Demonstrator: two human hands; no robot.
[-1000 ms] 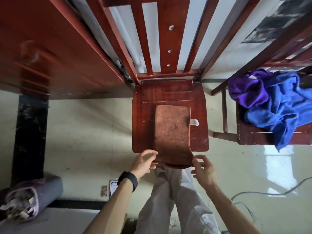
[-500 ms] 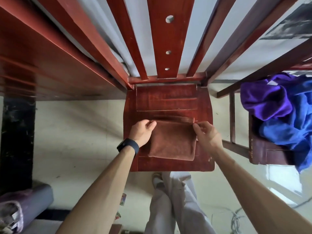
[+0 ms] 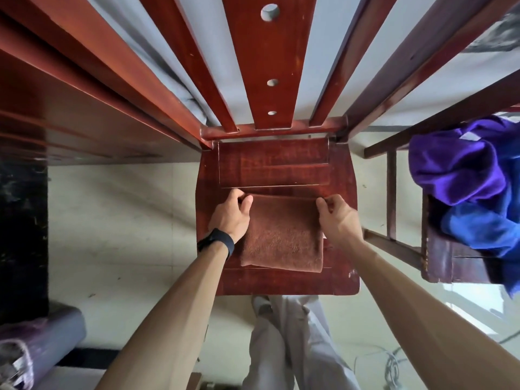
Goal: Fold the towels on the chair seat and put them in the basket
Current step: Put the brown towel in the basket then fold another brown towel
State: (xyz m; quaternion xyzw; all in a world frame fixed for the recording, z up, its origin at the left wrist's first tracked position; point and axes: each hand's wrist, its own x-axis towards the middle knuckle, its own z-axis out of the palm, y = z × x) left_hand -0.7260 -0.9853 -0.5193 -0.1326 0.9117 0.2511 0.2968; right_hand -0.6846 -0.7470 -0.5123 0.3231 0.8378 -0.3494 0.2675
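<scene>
A brown towel (image 3: 282,237) lies folded in half on the red wooden chair seat (image 3: 275,167), its folded edge toward me. My left hand (image 3: 229,216) pinches the towel's far left corner with fingers curled. At the far right corner, my right hand (image 3: 336,216) pinches the cloth the same way. A purple towel (image 3: 455,167) and a blue towel (image 3: 484,223) lie crumpled on a second chair at the right. No basket is in view.
The chair's slatted back (image 3: 259,66) rises ahead. A dark red table or cabinet (image 3: 70,114) stands at the left. A grey rolled bundle (image 3: 42,342) lies on the floor at lower left. Cables (image 3: 391,361) trail on the floor at lower right.
Both hands carried the towel's near edge up and over to the far edge, halving it. The hands now sit at the far corners, and the view has moved closer.
</scene>
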